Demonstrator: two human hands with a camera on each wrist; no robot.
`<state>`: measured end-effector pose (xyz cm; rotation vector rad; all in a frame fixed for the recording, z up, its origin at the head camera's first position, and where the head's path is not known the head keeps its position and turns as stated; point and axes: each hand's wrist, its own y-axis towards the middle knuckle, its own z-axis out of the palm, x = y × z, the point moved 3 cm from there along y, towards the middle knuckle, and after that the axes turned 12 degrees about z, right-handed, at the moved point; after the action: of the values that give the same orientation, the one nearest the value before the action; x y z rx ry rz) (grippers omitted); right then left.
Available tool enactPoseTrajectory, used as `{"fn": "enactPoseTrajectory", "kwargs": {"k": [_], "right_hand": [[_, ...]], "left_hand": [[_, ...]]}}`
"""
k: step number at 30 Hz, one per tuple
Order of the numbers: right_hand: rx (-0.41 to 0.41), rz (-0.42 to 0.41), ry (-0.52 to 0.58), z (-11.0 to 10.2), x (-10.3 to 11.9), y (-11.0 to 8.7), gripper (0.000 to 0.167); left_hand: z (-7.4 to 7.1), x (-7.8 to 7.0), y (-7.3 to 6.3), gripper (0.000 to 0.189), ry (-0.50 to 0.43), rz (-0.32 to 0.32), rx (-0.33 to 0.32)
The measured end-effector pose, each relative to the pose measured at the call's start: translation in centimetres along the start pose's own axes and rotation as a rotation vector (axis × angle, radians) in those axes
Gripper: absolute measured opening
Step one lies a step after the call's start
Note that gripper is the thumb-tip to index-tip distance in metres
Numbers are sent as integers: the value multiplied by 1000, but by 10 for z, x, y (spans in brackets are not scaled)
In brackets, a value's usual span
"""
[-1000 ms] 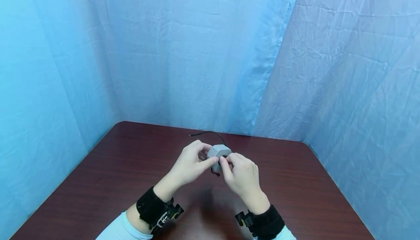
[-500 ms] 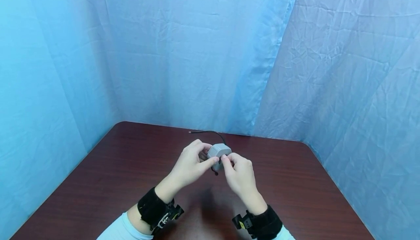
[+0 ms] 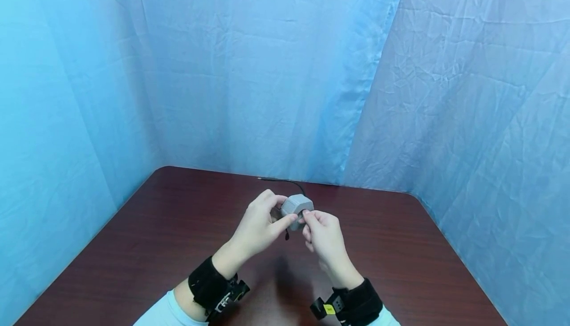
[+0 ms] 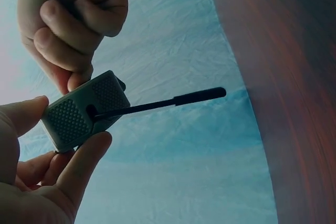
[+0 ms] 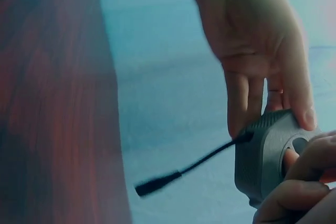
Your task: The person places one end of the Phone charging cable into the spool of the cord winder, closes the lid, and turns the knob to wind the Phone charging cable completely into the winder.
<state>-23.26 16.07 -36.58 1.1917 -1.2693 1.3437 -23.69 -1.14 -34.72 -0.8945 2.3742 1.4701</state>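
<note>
My left hand point(image 3: 256, 224) holds a small grey block point(image 3: 295, 203) above the table, thumb on its near face. The block has ridged sides and a round opening, visible in the right wrist view. From one side extends a thin black cord point(image 4: 152, 107) with a thicker end. My right hand point(image 3: 328, 239) has thumb and index finger at the round opening, with the other fingers curled. A fingertip shows inside the opening in the right wrist view. Whether the right fingers pinch a separate small part there is hidden. A short dark end point(image 3: 287, 235) hangs below the block.
The dark red-brown table point(image 3: 156, 237) lies under both hands. Blue cloth point(image 3: 249, 93) hangs behind it and along both sides. Each wrist wears a black band point(image 3: 208, 282) with a small camera.
My right hand has turned slightly at the block, and its lower fingers show more. The dark end below the block has swung a little left. My left hand stays nearly still.
</note>
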Motion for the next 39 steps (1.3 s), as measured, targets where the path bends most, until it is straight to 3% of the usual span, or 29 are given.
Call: {"fn": "enactPoseTrajectory", "kwargs": {"k": [5, 9, 17, 27, 33, 39], "right_hand": [[30, 83, 123, -1, -1, 0, 30], [9, 74, 98, -2, -1, 2, 33], [-60, -50, -26, -15, 3, 7, 39], [-56, -217, 8, -42, 29, 4, 22], [-61, -384, -180, -50, 42, -6, 18], [-145, -671, -504, -50, 51, -16, 24]], "left_hand": [[-1, -1, 0, 33, 15, 38, -15], [-2, -1, 1, 32, 18, 19, -15], [-7, 2, 2, 29, 39, -44, 19], [-15, 9, 3, 21, -8, -170, 32], [-20, 13, 4, 20, -35, -243, 43], [-21, 18, 4, 23, -103, -313, 79]]}}
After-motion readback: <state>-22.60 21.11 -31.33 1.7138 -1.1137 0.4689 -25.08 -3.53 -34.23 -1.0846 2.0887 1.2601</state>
